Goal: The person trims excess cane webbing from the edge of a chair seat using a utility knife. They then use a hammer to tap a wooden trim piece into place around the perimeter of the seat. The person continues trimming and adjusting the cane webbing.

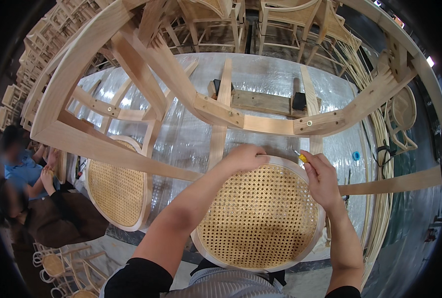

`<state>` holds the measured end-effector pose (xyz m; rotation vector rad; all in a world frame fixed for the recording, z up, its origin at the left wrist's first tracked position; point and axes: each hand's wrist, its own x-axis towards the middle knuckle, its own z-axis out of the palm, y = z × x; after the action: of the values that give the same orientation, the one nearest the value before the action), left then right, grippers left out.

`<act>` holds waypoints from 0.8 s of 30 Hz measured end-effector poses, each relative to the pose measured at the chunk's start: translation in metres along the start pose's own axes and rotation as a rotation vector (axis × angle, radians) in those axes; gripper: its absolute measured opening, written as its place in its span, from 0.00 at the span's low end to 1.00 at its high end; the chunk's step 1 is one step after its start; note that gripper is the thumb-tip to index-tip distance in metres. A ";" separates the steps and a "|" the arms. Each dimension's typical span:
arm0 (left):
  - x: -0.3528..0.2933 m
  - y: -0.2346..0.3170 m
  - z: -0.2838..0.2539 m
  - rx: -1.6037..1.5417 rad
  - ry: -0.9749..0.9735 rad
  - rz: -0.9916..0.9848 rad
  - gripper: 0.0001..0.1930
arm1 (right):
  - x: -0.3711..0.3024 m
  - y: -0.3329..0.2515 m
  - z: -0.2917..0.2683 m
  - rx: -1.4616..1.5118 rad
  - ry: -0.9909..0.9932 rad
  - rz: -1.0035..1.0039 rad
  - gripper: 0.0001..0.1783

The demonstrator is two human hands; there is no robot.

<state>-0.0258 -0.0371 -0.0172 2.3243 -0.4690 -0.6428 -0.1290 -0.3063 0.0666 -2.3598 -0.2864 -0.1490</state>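
A round cane-webbed seat panel (260, 216) with a pale wooden rim lies in front of me, its near edge close to my body. My left hand (246, 158) is closed on the panel's far rim, its fingertips mostly hidden. Above the panel's far right rim, my right hand (322, 180) grips a small tool with a yellow handle (303, 158). Its thin metal tip points away to the left; its exact kind is unclear. Beyond both hands stands a large wooden chair frame (268, 124) with a curved, jointed rail.
A second cane panel (115, 186) sits to the left. Plastic film covers the table (181, 144). A blue tape roll (356, 156) and long cane strips (380, 208) lie at right. People (57, 198) work at left. Many chair frames (290, 25) stand behind.
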 end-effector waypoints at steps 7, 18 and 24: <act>0.009 -0.009 0.014 -0.103 0.024 0.050 0.21 | -0.019 0.025 -0.001 0.407 0.143 0.249 0.20; -0.003 -0.001 0.005 0.084 0.108 -0.035 0.23 | -0.023 0.028 -0.018 0.513 0.050 0.345 0.19; -0.004 -0.010 0.011 0.023 0.276 0.000 0.24 | -0.020 0.026 -0.014 0.493 0.028 0.321 0.18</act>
<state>-0.0334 -0.0333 -0.0300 2.3873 -0.3496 -0.3095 -0.1422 -0.3376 0.0556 -1.8796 0.0689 0.0413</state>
